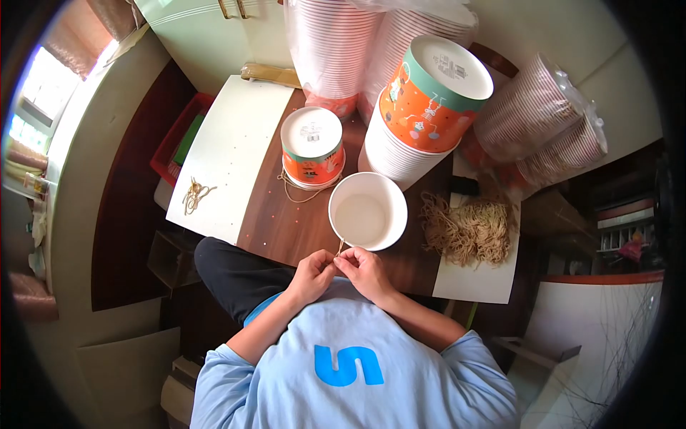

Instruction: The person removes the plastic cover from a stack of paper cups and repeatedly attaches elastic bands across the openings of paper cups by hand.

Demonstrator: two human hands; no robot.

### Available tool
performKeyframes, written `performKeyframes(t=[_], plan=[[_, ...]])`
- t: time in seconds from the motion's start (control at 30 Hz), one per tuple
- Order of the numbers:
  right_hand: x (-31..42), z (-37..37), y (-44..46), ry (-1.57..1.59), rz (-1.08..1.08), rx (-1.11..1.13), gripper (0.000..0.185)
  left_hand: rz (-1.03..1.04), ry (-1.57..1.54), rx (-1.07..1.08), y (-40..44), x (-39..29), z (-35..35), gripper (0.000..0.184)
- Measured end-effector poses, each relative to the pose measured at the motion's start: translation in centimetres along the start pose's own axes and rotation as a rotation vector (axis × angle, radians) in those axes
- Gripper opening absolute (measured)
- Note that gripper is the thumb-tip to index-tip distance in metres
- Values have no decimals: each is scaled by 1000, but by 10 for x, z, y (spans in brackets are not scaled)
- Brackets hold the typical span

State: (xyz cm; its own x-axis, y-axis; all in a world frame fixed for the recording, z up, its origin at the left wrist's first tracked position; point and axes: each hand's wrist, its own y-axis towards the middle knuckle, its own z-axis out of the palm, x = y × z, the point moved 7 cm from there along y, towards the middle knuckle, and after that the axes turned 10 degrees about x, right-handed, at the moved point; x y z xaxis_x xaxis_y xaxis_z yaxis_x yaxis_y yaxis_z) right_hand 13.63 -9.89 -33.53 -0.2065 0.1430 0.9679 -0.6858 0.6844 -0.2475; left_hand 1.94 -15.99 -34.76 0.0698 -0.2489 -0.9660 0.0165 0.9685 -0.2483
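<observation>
My left hand (313, 276) and my right hand (364, 273) meet at the near edge of a white paper bucket (368, 210), each with fingers pinched on a thin tan cord (341, 247). The cord runs up to the bucket's near rim. The bucket stands with its mouth facing up and looks empty inside. Behind it to the left, an orange and green bucket (312, 146) sits upside down, with cord looped around its base. A taller stack of upturned buckets (429, 107) stands behind to the right.
A heap of tan cords (475, 229) lies on the white board at right, beside a black object (464, 186). A few cords (196, 196) lie on the left white board (221, 143). Plastic-wrapped bucket stacks (332, 53) stand at the back, and more (529, 118) lean at right.
</observation>
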Motion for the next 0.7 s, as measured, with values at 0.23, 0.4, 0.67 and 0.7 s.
performKeyframes(t=[0.23, 0.4, 0.67, 0.7], plan=[[-16, -5, -1, 20, 2, -29, 15, 25, 261, -69, 2, -24, -3, 12], [1, -6, -3, -144, -1, -16, 11, 292, 526, -41, 13, -45, 4, 26], [8, -10, -7, -271, -53, -64, 13, 328, 729, -51, 17, -28, 4, 23], [8, -10, -7, -264, -42, -61, 13, 353, 734, -59, 16, -29, 5, 20]])
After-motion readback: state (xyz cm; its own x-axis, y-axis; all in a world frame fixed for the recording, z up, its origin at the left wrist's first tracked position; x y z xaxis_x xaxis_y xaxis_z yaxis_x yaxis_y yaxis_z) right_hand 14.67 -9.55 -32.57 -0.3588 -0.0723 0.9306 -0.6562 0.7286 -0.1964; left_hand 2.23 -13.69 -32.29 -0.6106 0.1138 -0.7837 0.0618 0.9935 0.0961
